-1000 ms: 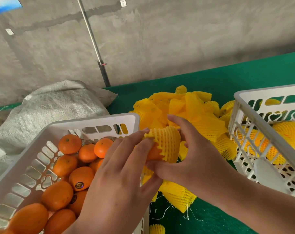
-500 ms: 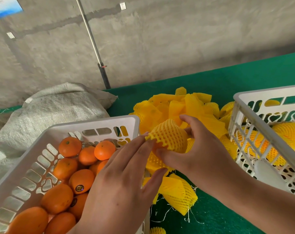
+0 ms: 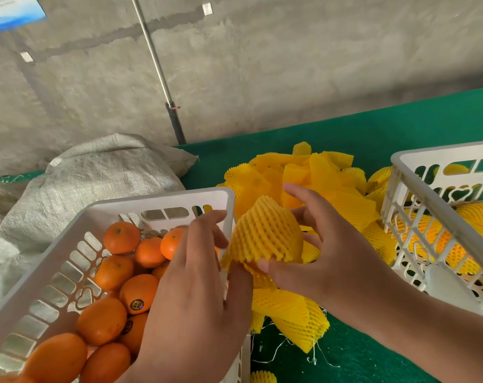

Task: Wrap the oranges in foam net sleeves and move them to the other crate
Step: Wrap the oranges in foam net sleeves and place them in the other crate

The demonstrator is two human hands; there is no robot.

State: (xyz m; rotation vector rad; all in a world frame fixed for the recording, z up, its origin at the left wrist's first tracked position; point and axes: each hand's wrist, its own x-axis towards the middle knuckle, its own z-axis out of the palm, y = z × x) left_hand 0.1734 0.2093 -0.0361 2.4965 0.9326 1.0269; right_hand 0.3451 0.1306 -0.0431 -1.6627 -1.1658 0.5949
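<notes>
An orange almost fully covered by a yellow foam net sleeve point(image 3: 265, 236) is held between my hands above the gap between the crates. My right hand point(image 3: 328, 252) grips it from the right and below. My left hand point(image 3: 198, 286) touches the sleeve's lower left edge with thumb and fingertips. A white crate point(image 3: 163, 201) at the left holds several bare oranges point(image 3: 121, 237). A second white crate point(image 3: 428, 194) at the right holds several sleeved oranges point(image 3: 477, 219). A pile of loose yellow sleeves point(image 3: 303, 172) lies on the green table behind my hands.
More loose sleeves point(image 3: 292, 313) lie on the green table point(image 3: 372, 134) below my hands. A grey woven sack point(image 3: 82, 178) sits behind the left crate. A metal pole point(image 3: 157, 64) leans against the concrete wall.
The sleeve has been pulled further over the orange, which now barely shows. Both hands have shifted slightly right and up with it.
</notes>
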